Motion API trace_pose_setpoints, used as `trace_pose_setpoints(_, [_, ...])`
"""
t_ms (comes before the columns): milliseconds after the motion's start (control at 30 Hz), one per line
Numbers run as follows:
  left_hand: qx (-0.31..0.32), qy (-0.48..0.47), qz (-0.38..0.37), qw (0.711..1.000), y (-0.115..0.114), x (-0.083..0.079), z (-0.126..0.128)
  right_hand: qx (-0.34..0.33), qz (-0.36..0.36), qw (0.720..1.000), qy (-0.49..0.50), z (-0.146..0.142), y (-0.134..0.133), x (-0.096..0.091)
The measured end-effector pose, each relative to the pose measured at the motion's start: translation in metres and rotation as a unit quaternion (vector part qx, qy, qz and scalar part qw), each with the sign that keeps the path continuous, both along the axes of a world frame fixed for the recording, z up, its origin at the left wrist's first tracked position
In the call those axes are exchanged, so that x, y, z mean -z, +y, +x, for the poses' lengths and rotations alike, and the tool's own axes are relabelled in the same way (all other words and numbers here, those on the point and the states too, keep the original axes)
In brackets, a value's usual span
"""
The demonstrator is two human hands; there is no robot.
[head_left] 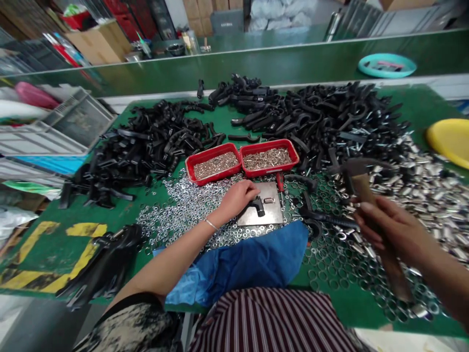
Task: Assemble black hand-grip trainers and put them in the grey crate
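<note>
My left hand (240, 196) is closed on a small black plastic part (259, 207) that rests on a square metal plate (271, 219). Beside that part on the plate lies a small coil spring (269, 200). My right hand (390, 222) grips the wooden handle of a hammer (361, 188), its dark head raised to the upper left of the fist. The hammer stays apart from the plate. Between the hands a black handle-shaped part (326, 215) lies on the bench, and a red-handled screwdriver (280, 182) touches the plate's upper right edge.
Two red trays (214, 177) of small metal pins stand behind the plate. Black plastic parts (154, 142) are heaped left and behind. Metal washers (176, 210) surround the plate, silver cylinders (432, 195) pile up right, and a blue cloth (252, 261) lies in front.
</note>
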State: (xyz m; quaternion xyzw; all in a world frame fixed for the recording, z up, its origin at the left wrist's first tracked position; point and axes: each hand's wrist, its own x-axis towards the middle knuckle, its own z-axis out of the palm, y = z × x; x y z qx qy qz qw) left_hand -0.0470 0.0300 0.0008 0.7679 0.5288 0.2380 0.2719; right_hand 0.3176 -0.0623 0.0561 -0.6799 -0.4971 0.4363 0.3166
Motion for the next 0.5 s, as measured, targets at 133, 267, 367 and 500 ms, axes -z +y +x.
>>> trace_pose_setpoints(133, [-0.019,0.051,0.009,0.999,-0.005,0.016,0.009,-0.101,-0.092,0.988,0.07,-0.047,-0.008,0.018])
trace_pose_setpoints(267, [-0.008,0.113,0.041,0.993,-0.006,0.02,0.013,-0.155,-0.07,0.984,0.06,-0.06,0.001,0.029])
trace_pose_setpoints(367, [0.071,0.203,0.133,0.967,-0.008,0.018,0.014,-0.18,-0.036,0.983,0.002,-0.062,0.01,0.033])
trace_pose_setpoints(500, [0.118,0.23,0.174,0.95,-0.016,0.014,0.01,-0.257,0.032,0.955,-0.146,-0.064,0.018,0.027])
